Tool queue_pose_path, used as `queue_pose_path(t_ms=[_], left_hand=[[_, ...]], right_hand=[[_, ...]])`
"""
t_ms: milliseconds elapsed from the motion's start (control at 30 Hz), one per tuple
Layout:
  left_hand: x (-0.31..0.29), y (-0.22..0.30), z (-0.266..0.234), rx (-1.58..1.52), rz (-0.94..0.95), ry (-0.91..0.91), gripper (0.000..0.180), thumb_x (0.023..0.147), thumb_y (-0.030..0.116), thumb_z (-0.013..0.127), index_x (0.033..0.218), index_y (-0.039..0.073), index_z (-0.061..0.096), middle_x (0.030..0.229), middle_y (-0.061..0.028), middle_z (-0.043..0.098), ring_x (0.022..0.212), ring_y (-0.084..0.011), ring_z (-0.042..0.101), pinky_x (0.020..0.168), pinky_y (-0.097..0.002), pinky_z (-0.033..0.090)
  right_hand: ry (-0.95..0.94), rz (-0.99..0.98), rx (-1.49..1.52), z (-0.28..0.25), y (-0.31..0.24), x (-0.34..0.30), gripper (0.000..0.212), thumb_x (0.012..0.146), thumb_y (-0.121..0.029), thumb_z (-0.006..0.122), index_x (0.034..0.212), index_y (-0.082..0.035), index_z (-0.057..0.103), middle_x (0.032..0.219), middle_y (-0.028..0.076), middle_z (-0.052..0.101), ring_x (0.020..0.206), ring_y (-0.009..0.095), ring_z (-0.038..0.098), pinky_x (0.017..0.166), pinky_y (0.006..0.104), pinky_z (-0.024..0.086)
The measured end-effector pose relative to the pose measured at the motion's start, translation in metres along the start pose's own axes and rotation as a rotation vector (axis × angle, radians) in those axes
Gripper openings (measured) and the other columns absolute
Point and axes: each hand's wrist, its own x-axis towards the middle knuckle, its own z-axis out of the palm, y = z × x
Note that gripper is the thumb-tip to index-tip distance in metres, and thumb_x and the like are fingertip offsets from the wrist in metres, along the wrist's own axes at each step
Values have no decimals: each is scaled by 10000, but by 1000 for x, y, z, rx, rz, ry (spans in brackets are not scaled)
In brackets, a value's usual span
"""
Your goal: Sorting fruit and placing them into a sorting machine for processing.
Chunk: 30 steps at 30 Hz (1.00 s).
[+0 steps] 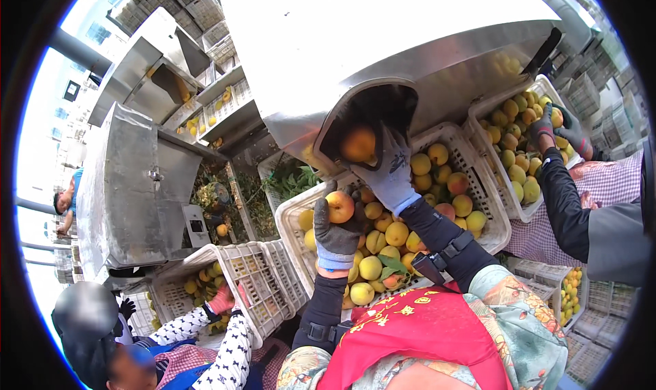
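My left hand (pixel 336 236), in a dark grey and light blue work glove, is closed around an orange-red peach (pixel 340 206) over the crate. My right hand (pixel 388 173), in a pale blue-grey glove, reaches into the dark rounded opening (pixel 403 103) of a metal machine and grips another peach (pixel 359 145); some of its fingers are hidden behind the fruit. Below both hands stands a white plastic crate (pixel 497 219) holding many yellow and reddish peaches (pixel 396 233). A few green leaves (pixel 395 263) lie among them.
The metal machine (pixel 328 42) fills the far side. To the right, a co-worker's gloved hands (pixel 547 129) are at another peach crate (pixel 529 209). At left, a second person's hand (pixel 222 300) is by tilted stacked crates (pixel 256 281). A box of green leaves (pixel 294 178) stands beyond my crate.
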Motion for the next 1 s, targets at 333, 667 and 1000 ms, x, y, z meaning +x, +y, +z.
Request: queue_pose_path(t_ms=[333, 667, 1000], left_hand=[[5, -5, 34, 210, 30, -80, 477, 978, 323, 445, 1382, 77, 382, 1355, -160, 456, 1315, -255, 367, 1104, -395, 299], [32, 6, 31, 288, -31, 114, 474, 986, 415, 418, 1268, 42, 498, 1185, -109, 612, 1083, -219, 599, 973, -353, 472], [-48, 1, -20, 2722, 283, 316, 707, 809, 434, 663, 1373, 71, 439, 1354, -221, 462, 1298, -429, 367, 1036, -505, 349]], right_hand=[[85, -81, 201, 16, 2, 65, 804, 731, -349, 725, 1364, 10, 384, 1295, 210, 500, 1205, 387, 448, 1042, 503, 286], [-234, -256, 323, -28, -13, -41, 854, 586, -354, 800, 1318, -67, 468, 1202, 148, 577, 1123, 365, 513, 1035, 486, 319], [-10, -223, 105, 3, 39, 9, 831, 598, -339, 800, 1296, -38, 463, 1306, 205, 471, 1236, 410, 405, 1049, 527, 309]])
